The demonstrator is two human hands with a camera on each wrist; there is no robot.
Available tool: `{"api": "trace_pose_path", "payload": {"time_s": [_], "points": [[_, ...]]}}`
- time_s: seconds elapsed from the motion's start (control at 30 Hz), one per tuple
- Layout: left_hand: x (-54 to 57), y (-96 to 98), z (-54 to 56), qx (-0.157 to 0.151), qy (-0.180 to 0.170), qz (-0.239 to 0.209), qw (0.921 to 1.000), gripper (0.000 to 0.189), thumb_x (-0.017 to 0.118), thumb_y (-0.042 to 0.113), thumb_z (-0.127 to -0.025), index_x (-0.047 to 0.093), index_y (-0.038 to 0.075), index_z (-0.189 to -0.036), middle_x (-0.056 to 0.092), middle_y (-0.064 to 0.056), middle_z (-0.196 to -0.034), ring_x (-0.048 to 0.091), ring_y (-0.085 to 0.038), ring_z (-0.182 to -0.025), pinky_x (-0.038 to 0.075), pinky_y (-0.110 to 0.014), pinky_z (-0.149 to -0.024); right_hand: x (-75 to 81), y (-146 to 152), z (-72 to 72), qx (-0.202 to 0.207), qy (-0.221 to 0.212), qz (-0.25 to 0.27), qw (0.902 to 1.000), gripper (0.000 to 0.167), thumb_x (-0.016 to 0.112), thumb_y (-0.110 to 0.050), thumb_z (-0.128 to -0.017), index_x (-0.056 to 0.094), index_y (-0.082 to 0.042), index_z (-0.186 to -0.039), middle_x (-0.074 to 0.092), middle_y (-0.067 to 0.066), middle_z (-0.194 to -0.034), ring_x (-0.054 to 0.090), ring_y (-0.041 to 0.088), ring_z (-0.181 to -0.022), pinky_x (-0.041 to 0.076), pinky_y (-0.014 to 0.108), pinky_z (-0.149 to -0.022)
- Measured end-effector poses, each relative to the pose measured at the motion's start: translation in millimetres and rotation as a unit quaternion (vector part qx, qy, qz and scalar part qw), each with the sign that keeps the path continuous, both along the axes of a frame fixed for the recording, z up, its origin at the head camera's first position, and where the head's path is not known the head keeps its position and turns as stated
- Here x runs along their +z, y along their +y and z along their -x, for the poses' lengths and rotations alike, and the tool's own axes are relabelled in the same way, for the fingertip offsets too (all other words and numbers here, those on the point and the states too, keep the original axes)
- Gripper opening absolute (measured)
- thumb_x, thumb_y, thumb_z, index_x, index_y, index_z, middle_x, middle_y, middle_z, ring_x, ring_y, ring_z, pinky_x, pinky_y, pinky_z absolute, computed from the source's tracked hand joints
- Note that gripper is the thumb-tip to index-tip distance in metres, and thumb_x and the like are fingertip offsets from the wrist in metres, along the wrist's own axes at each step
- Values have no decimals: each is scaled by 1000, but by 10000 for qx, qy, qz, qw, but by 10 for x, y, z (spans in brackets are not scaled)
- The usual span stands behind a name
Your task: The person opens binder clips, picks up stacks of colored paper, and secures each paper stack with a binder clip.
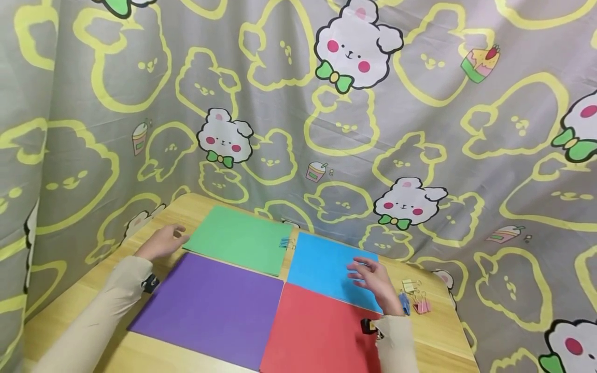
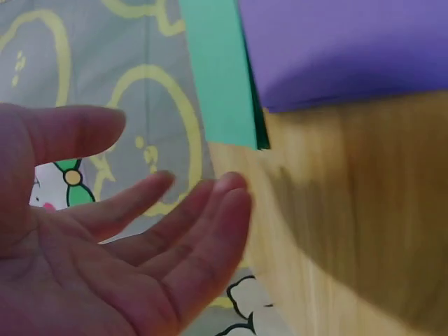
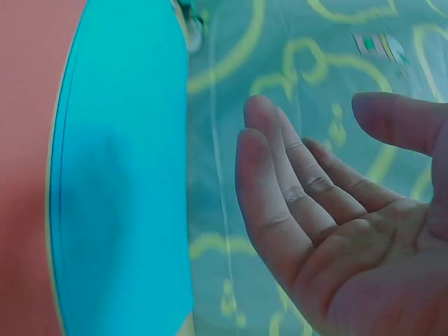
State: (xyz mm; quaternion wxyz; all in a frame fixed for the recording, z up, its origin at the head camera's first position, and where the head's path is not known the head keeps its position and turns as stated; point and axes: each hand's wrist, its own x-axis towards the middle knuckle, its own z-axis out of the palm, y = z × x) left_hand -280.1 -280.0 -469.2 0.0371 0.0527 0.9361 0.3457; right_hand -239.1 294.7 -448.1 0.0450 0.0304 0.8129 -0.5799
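Standing beside this wooden table (image 1: 438, 342), I see a person's two bare hands over four large coloured rectangles, apparently paper, laid like four quarters of one block. The green paper (image 1: 240, 238) sits toward the table's far left corner, the blue paper (image 1: 312, 264) to its right along the far edge, the purple paper (image 1: 214, 305) nearer the left edge, and the red paper (image 1: 322, 329) nearer the person, right of the purple. A narrow strip of wood separates green from blue; the other neighbours lie very close, probably so each colour shows in full while all four stay within reach. The left wrist view shows layers at the green corner, so that piece seems to be more than one sheet. The left hand (image 1: 163, 242) is held wide near the table's left edge, just beside the green paper, thumb well away from the fingers, holding nothing. The right hand (image 1: 375, 282) hangs above the blue paper, palm turned inward, fingers loosely extended and thumb apart, also holding nothing; the raised pose seems to keep it off the sheets. A light blue clip (image 1: 287, 242) is at green's right side; I cannot tell whether it grips the paper or only lies there. Near the table's right edge, toward the far right corner, a yellow clip (image 1: 409, 286), a dark blue clip (image 1: 404, 304) and a pink clip (image 1: 422, 305) are grouped beside the papers, perhaps to stay handy without covering them.
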Motion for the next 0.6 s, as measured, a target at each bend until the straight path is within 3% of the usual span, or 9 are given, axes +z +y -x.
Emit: {"api": "trace_pose_path", "payload": {"time_s": [0.17, 0.23, 0.37, 0.47, 0.6], "points": [[9, 9, -116, -91, -95, 622, 9980, 63, 54, 27, -105, 43, -26, -136, 55, -48, -128, 58, -60, -116, 53, -65, -93, 35, 299, -144, -508, 153, 77, 9986, 45, 54, -24, -109, 51, 1, -146, 78, 9, -116, 77, 17, -97, 64, 31, -87], [15, 10, -161, -79, -122, 792, 9968, 61, 57, 28, -103, 49, -28, -125, 61, -45, -113, 64, -54, -101, 56, -59, -85, 78, 407, -181, -622, 182, 139, 9978, 45, 53, -23, -109, 49, 2, -147, 79, 1, -109, 76, 12, -94, 63, 29, -87], [22, 45, -239, -48, -126, 1091, 9939, 48, 64, 34, -99, 60, -12, -88, 62, -24, -83, 59, -35, -76, 53, -46, -68, 180, 630, -231, -900, 317, 433, 9945, 49, 53, -27, -109, 46, 3, -147, 77, -13, -95, 74, 5, -87, 63, 25, -84], [24, 103, -305, -10, -68, 1292, 9916, 48, 69, 39, -96, 55, 0, -72, 57, -19, -77, 53, -33, -76, 51, -46, -68, 223, 800, -270, -1390, 502, 701, 9865, 41, 54, -28, -109, 51, -1, -140, 76, -16, -86, 72, 2, -79, 62, 21, -77], [29, 185, -420, 93, -77, 1549, 9879, 57, 74, 45, -91, 59, -8, -77, 54, -29, -85, 51, -39, -80, 53, -54, -70, 201, 986, -317, -2268, 642, 850, 9681, 21, 57, -23, -107, 59, -10, -123, 74, -16, -76, 68, -1, -70, 61, 18, -68]]}}
